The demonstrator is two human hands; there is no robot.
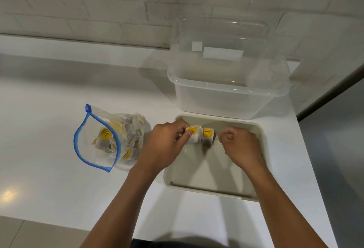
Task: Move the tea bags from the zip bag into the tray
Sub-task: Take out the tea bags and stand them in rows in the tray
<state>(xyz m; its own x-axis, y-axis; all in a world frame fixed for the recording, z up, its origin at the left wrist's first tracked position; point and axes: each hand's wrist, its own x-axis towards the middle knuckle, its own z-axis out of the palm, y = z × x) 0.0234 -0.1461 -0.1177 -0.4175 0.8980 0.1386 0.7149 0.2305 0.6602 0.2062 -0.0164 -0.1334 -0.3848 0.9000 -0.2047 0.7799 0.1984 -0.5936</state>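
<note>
a: both hands are over the tray (213,190). your left hand (167,141) pinches one tea bag (192,135); your right hand (239,146) is curled, seemingly pinching the string of the second tea bag (208,136).

b: best move?

a: lower both till they touch the tray floor, then let go (don't drop, strings tangle). zip bag (106,139) sits left, mouth open, still full. clear tub (226,98) behind, leave it.
</note>
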